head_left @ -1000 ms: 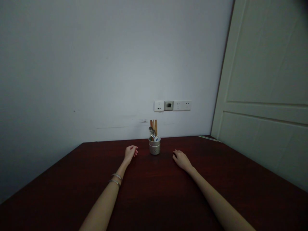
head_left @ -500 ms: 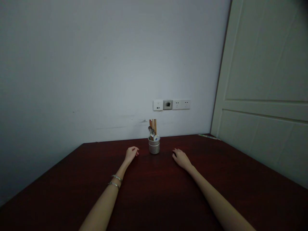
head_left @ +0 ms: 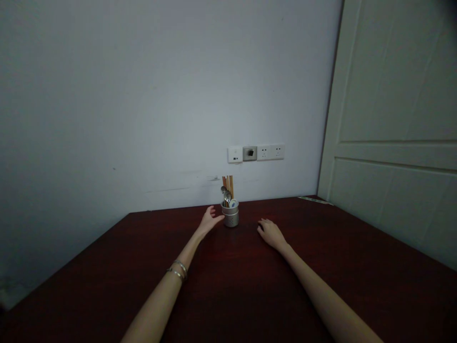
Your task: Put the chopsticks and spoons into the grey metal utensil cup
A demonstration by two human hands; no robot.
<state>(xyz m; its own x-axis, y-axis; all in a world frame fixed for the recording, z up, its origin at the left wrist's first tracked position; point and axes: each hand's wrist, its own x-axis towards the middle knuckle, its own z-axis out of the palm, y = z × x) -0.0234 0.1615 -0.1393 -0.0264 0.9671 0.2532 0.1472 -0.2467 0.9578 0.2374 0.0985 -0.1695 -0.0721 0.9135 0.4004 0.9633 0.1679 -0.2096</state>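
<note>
A metal utensil holder [head_left: 231, 219] with small holes stands upright on the dark red table [head_left: 228, 286]. Wooden chopsticks [head_left: 231, 186], metal spoons [head_left: 227, 196] and a white spoon [head_left: 233, 203] with a blue mark rise out of it. Just left of the holder is my left hand [head_left: 209, 222], open, thumb and fingers spread apart; whether the thumb touches the metal I cannot tell. My right hand [head_left: 270, 232] rests palm down on the table to the right of the holder, fingers loosely bent and holding nothing.
Behind the table rises a white wall [head_left: 171, 119] with a row of switches and sockets [head_left: 270, 152]. A pale panelled door [head_left: 389, 119] stands at the right. Near the table's back right corner lies a thin flat strip [head_left: 314, 200].
My left hand has moved right and forward towards the utensil holder, and its fingers have spread. My right hand stays on the table. The view has shifted slightly.
</note>
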